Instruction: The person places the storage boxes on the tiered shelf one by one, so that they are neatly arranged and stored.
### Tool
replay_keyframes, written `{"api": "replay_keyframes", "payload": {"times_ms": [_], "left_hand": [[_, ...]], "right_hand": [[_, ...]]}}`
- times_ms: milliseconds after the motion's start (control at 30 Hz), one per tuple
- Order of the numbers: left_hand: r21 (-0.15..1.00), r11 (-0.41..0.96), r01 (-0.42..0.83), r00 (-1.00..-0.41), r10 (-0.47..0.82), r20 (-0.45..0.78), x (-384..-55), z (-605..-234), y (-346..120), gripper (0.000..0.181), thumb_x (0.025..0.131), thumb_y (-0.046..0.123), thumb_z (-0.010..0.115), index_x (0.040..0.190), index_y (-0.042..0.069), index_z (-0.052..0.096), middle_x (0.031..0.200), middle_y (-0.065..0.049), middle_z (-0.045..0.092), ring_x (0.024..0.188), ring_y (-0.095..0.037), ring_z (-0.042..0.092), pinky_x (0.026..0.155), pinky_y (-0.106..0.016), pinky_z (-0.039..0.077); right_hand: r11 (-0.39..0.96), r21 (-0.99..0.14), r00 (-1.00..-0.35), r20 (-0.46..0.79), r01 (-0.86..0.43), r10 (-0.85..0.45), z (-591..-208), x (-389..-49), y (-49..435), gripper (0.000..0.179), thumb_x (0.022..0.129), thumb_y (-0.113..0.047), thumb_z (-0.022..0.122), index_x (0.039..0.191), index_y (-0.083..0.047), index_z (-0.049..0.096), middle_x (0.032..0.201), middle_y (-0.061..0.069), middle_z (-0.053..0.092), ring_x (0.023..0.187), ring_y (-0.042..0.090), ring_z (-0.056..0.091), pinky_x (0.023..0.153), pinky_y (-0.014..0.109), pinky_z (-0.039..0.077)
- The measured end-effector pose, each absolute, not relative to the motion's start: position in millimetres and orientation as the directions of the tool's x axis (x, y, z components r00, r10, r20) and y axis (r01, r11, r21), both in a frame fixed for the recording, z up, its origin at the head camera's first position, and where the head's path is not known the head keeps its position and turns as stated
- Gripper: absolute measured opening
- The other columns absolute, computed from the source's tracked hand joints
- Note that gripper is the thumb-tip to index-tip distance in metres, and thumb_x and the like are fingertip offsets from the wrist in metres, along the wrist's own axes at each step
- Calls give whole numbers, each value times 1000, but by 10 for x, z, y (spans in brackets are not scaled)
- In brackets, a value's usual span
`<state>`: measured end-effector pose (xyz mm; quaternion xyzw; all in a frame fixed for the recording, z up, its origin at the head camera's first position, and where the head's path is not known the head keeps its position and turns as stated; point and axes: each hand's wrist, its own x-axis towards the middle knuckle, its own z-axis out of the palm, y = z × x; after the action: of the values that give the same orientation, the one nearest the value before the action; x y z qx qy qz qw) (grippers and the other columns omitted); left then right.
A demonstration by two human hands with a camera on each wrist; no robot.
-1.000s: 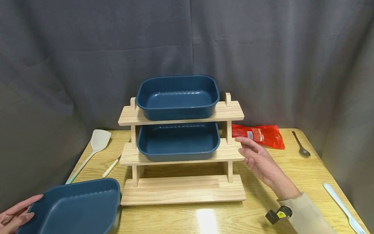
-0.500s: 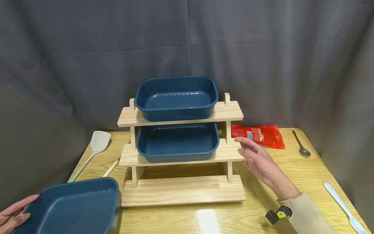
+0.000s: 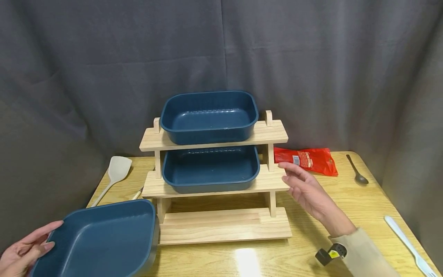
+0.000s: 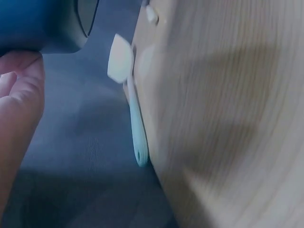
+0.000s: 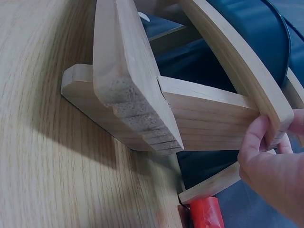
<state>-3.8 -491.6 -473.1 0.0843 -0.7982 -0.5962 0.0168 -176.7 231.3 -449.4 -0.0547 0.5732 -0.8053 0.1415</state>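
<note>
At the lower left of the head view, my left hand [image 3: 29,248] grips the left rim of a dark blue plastic bin [image 3: 104,234], thumb at the inner side. The left wrist view has this bin [image 4: 42,23] raised above the tabletop. My right hand [image 3: 308,192] holds the right end of the middle board of a three-tier wooden shelf [image 3: 225,227]; in the right wrist view its fingers and thumb pinch the board end [image 5: 278,123]. One blue bin [image 3: 209,117] sits on the top tier, another bin [image 3: 211,169] on the middle tier. The bottom tier is bare.
A white spatula [image 3: 118,169] and a partly hidden cream-handled utensil [image 3: 137,193] lie at the left. Behind the shelf's right side is a red packet [image 3: 311,161]. A dark spoon [image 3: 358,173] and pale blue fork [image 3: 408,242] lie right. Grey curtain [image 3: 311,77] surrounds the table.
The left hand and its bin drift slightly left, then move right and up, now overlapping the shelf's lower left corner. The right hand keeps its hold on the middle board.
</note>
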Motion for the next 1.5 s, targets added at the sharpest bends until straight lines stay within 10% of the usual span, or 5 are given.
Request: {"api": "replay_keyframes", "payload": {"times_ms": [267, 400, 700, 1333, 1500], "left_hand": [[982, 167, -83, -983, -174, -53, -53, -4539, -4509, 69, 109, -11, 51, 122, 51, 78, 58, 4, 22, 47, -33, 8, 41, -48, 13], [996, 79, 46, -996, -72, 52, -96, -4589, -4379, 62, 107, -18, 48, 140, 26, 76, 91, 16, 74, 57, -4, 54, 47, -15, 36], [987, -36, 159, -986, 41, 161, -173, -4661, -4060, 49, 107, -21, 43, 150, -6, 61, 144, 8, 70, 139, 5, 52, 100, -16, 49], [982, -170, 83, -996, -25, 80, -212, -4678, -3374, 45, 104, -22, 50, 143, -7, 66, 144, 5, 69, 133, 4, 53, 96, -20, 54], [982, -185, 27, -999, -43, 19, -259, -4649, -3184, 47, 102, -21, 54, 139, 1, 73, 126, 5, 72, 75, -8, 53, 75, -15, 53]], "right_hand": [[-282, -945, -953, -79, 165, -293, -4525, -1752, 2288, 35, 111, -5, 61, 145, -14, 64, 153, 4, 37, 108, 11, 49, 74, 18, 47], [-286, -945, -955, -73, 158, -286, -4508, -1767, 2302, 34, 111, -5, 60, 144, -15, 65, 155, 4, 36, 105, 10, 49, 73, 17, 47], [-290, -945, -954, -64, 153, -294, -4481, -1780, 2323, 34, 112, -5, 60, 144, -14, 64, 151, 2, 42, 102, 10, 50, 75, 19, 48], [-287, -944, -953, -74, 162, -294, -4481, -1773, 2315, 34, 112, -7, 60, 145, -14, 64, 149, 3, 43, 114, 13, 51, 85, 22, 51], [-289, -943, -952, -73, 162, -296, -4483, -1777, 2313, 34, 112, -6, 59, 145, -14, 64, 152, 3, 41, 116, 13, 49, 86, 21, 51]]}}
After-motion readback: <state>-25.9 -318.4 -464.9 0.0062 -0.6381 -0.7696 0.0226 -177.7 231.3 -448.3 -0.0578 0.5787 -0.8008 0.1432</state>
